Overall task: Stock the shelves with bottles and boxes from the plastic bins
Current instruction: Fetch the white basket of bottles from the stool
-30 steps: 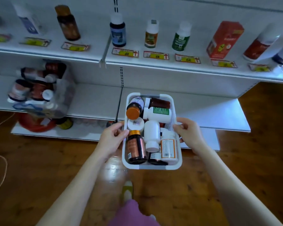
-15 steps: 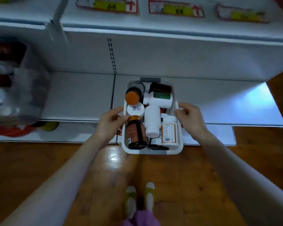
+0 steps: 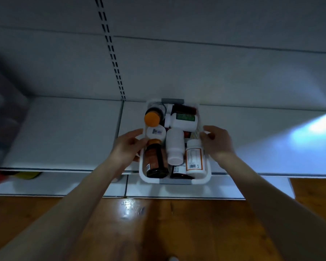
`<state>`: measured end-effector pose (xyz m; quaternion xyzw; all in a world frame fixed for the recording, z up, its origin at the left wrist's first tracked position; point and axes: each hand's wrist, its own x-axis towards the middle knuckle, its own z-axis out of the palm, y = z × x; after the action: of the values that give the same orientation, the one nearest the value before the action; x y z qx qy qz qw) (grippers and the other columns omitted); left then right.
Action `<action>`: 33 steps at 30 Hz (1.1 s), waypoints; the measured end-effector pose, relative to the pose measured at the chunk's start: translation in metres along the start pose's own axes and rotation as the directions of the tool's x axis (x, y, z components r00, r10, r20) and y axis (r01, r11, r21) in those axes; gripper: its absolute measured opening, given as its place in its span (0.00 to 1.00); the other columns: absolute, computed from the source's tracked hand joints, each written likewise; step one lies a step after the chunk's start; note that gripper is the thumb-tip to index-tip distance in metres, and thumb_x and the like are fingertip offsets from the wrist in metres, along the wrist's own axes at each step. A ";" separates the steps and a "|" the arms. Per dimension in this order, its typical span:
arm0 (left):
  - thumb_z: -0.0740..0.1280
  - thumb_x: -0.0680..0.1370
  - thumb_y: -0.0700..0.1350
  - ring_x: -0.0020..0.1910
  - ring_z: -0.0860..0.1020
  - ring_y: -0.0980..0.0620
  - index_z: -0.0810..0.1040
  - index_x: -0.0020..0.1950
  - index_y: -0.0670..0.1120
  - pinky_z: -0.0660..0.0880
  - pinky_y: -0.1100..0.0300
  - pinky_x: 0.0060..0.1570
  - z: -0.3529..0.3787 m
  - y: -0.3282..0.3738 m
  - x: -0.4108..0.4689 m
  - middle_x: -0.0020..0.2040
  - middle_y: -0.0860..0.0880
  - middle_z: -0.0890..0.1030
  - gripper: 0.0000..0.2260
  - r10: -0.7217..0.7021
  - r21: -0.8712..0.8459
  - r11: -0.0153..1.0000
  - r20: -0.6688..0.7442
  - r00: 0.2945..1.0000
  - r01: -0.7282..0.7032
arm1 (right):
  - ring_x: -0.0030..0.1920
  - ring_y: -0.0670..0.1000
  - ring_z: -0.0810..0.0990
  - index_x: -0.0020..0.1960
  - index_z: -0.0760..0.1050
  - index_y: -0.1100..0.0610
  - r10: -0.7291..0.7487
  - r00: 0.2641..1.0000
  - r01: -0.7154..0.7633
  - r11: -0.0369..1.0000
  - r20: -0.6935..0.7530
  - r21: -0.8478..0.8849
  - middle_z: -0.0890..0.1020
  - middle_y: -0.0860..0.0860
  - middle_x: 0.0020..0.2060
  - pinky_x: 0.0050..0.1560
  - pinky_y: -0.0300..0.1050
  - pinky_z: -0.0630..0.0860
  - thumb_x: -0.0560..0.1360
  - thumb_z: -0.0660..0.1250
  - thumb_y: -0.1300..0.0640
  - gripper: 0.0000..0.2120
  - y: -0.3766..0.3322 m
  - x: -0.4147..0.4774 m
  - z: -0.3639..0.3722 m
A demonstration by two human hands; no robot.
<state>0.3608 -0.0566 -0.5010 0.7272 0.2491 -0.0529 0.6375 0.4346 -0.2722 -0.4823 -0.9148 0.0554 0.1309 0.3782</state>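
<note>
White bin (image 3: 174, 181) full of bottles sits on low shelf (image 3: 70, 132), front edge past shelf lip. Left hand (image 3: 129, 147) on bin's left rim, fingers loose, half open. Right hand (image 3: 215, 141) curled on right rim, grip looks light. Good way: push bin flat and slow with both sides even, so bottles don't roll. Orange-cap bottle (image 3: 152, 117) lies near back. Then pick one bottle at a time.
</note>
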 end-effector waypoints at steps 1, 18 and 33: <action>0.66 0.77 0.43 0.38 0.77 0.51 0.73 0.65 0.46 0.75 0.62 0.32 0.001 -0.001 0.006 0.41 0.46 0.77 0.16 -0.005 0.009 1.000 0.000 1.000 0.005 | 0.60 0.54 0.76 0.66 0.71 0.59 -0.005 1.000 0.005 1.000 0.003 -0.007 0.77 0.57 0.61 0.57 0.39 0.68 0.78 0.61 0.58 0.17 0.001 0.003 0.001; 0.64 0.78 0.44 0.35 0.74 0.52 0.73 0.65 0.46 0.73 0.59 0.35 0.016 0.003 0.067 0.37 0.47 0.75 0.15 0.043 0.001 0.999 -0.018 0.999 -0.043 | 0.59 0.56 0.76 0.66 0.71 0.62 -0.068 0.997 0.068 0.998 -0.021 -0.006 0.78 0.59 0.60 0.61 0.44 0.69 0.78 0.61 0.59 0.17 -0.003 0.067 0.011; 0.64 0.78 0.44 0.41 0.76 0.47 0.70 0.68 0.44 0.75 0.56 0.37 0.022 0.002 0.076 0.46 0.39 0.76 0.18 0.037 0.047 0.998 -0.088 0.995 -0.033 | 0.60 0.55 0.75 0.67 0.69 0.60 -0.091 0.996 0.090 0.996 -0.020 -0.026 0.77 0.59 0.60 0.58 0.41 0.68 0.79 0.59 0.58 0.18 0.002 0.074 0.016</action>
<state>0.4326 -0.0557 -0.5333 0.7474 0.2632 -0.0151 0.6098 0.5024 -0.2628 -0.5153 -0.9224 0.0162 0.1044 0.3715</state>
